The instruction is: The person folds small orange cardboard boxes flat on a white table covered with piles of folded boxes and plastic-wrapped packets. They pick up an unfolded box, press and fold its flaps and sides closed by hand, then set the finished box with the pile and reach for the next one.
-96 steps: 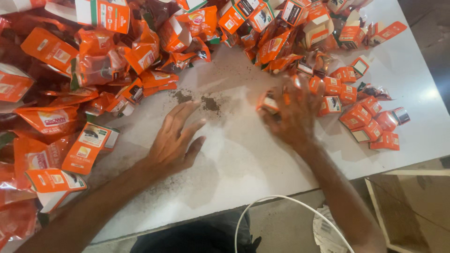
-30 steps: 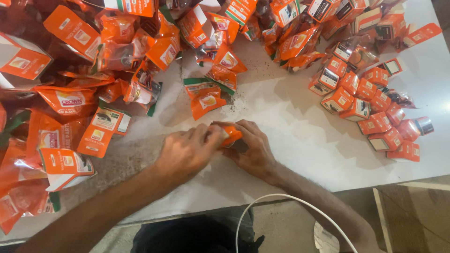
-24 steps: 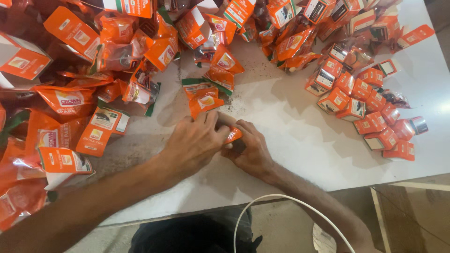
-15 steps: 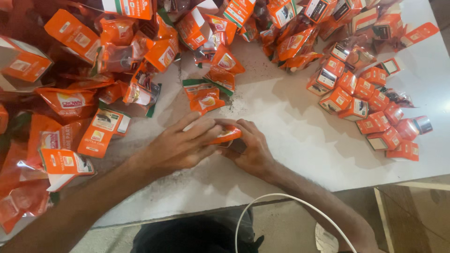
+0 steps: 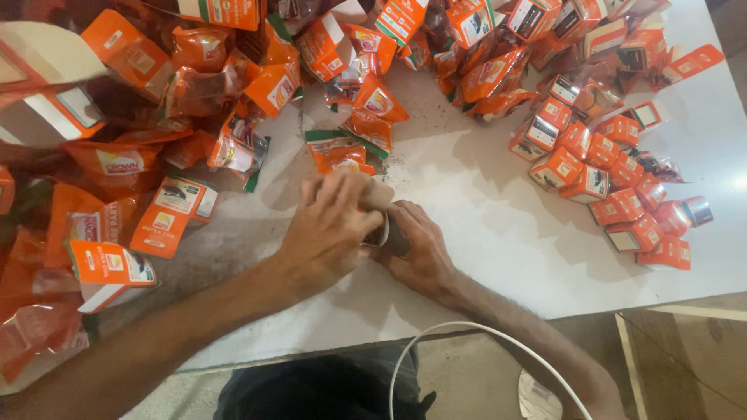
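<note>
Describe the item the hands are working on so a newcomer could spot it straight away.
On the white table, between the heap of orange pouches on one side and the small orange boxes on the other, the left hand and right hand meet. Between them sits a small carton; unlike its orange neighbours, it shows a plain pale flap and a dark inside.

Centre of frame: left hand and right hand closed together on a small carton, blurred, on white surface. Orange pouches heaped upper left. Small orange boxes clustered upper right. White cable loops at bottom.
</note>
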Demonstrator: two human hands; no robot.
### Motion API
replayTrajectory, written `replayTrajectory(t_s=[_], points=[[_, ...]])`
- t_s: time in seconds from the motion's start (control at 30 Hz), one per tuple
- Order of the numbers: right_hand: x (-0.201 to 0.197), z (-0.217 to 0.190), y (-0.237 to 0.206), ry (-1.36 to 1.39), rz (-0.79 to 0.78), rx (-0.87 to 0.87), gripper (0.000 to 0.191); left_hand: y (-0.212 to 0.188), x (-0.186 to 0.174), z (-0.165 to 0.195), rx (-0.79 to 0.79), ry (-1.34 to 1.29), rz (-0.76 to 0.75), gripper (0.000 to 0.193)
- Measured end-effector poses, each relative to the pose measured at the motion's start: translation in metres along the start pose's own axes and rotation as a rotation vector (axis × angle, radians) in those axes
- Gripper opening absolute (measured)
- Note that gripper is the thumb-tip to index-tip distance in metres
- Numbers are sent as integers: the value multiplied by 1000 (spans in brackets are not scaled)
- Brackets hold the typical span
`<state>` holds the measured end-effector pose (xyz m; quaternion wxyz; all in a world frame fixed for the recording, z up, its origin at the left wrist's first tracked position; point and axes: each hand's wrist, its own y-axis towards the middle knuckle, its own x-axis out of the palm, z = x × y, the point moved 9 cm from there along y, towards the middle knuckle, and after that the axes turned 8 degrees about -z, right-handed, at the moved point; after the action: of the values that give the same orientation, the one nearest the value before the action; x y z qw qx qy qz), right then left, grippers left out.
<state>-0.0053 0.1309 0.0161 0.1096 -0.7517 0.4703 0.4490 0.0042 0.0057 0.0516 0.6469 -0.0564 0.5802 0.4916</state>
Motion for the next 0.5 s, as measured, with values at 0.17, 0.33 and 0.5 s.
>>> replayTrajectory(t_s=[0.17,0.33,0.5], points=[[2,5,-9,18,32,19,71,-17,36,-57,-562,-784,90,48],[-1,-3,-12,59,143,-48,68,-10,57,-53,-458,-771,-40,21],[-5,-21,-9,-137,84,-150,56,-15,68,-60,-458,-1114,-249,23]])
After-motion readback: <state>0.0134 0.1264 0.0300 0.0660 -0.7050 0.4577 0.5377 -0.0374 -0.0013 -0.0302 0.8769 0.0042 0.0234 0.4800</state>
